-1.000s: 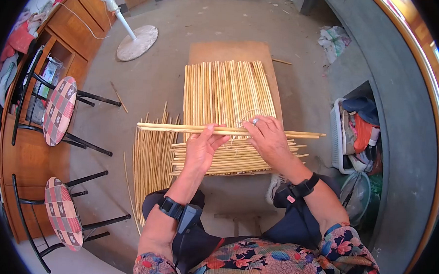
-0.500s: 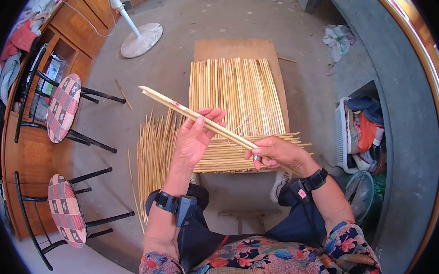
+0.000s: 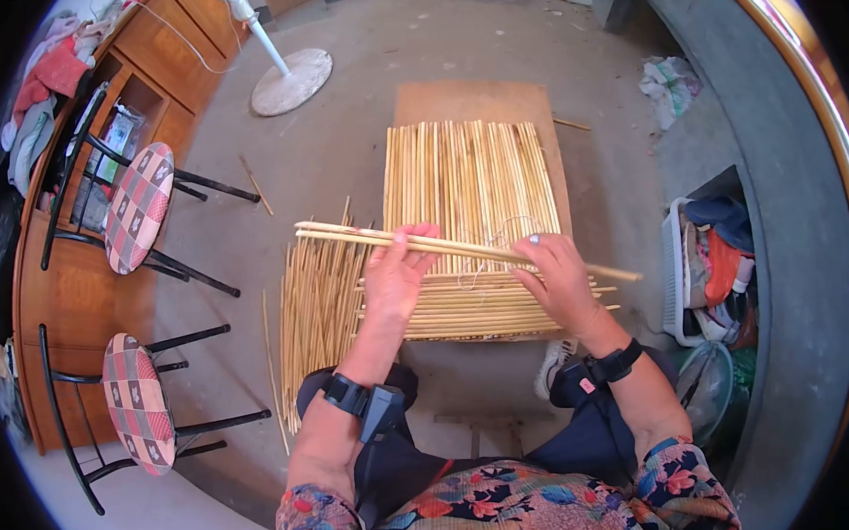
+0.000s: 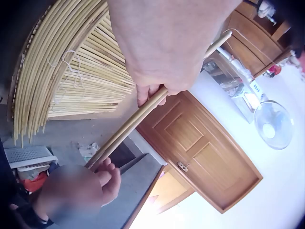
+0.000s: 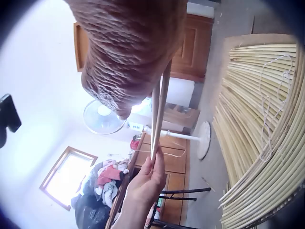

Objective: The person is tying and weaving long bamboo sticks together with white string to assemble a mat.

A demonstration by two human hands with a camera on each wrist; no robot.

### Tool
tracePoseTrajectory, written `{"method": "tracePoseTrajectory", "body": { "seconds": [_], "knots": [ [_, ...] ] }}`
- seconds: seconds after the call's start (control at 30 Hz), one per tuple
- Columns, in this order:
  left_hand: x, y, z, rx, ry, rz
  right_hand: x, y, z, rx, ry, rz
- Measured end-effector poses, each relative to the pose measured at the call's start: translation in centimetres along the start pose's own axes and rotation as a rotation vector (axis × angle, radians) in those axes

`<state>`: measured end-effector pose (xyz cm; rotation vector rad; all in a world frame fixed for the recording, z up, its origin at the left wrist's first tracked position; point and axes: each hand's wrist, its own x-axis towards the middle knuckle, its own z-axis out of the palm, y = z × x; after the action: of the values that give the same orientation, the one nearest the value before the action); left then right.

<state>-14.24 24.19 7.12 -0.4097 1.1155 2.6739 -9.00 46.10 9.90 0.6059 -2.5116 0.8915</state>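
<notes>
I hold two long, thin, pale yellow sticks (image 3: 473,250) pressed side by side. They lie almost level from left to right, the right end slightly nearer. My left hand (image 3: 395,275) grips them left of the middle and my right hand (image 3: 560,277) towards the right. Both ends jut free.

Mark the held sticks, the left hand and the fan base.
held sticks (image 3: 473,251), head view, bare middle stretch.
left hand (image 3: 395,275), head view, its back.
fan base (image 3: 292,69), head view, disc centre.

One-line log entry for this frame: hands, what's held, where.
left hand: grips two sticks | right hand: grips other end | sticks: roughly level, crosswise above stick mat | loose sticks: on floor beside mat
</notes>
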Motion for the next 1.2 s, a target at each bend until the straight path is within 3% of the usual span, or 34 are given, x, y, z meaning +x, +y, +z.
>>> {"method": "tracePoseTrajectory", "body": {
  "seconds": [0.03,0.17,0.23,0.27,0.33,0.37,0.43,0.5,0.93,1.0,1.2],
  "knots": [
    [0.1,0.2,-0.1,-0.028,0.017,0.031,-0.1,-0.3,-0.2,0.024,0.126,-0.114],
    [0.8,0.4,-1.4,-0.096,0.027,0.061,-2.2,-0.6,1.4,0.185,0.070,-0.066],
    [0.9,0.5,-1.7,-0.125,0.011,0.064,-1.8,-0.1,1.2,0.500,-0.256,0.516],
    [0.8,0.6,-1.8,-0.141,0.014,0.088,-2.0,0.6,1.5,0.483,-0.245,0.530],
    [0.6,0.7,-1.8,-0.126,0.033,0.062,-2.2,1.7,2.3,1.299,0.070,1.030],
    [0.6,0.7,-1.7,-0.119,0.069,0.064,-1.9,1.8,2.2,1.284,0.084,1.026],
    [0.3,0.6,-1.4,-0.133,0.057,0.031,-1.5,1.7,1.9,1.593,0.400,0.864],
    [0.1,0.5,-1.2,-0.094,0.074,0.010,-1.5,1.8,2.2,1.591,0.433,0.874],
    [-0.8,0.4,0.2,0.022,-0.071,0.064,-1.9,3.1,2.0,1.583,0.509,0.974],
    [-0.5,0.2,-0.2,0.094,-0.195,0.111,-2.8,4.0,2.3,1.578,0.497,0.988],
    [-0.4,-0.7,0.2,-0.026,-0.175,0.089,-2.8,4.3,1.0,1.587,0.475,1.060]
  ]
}}
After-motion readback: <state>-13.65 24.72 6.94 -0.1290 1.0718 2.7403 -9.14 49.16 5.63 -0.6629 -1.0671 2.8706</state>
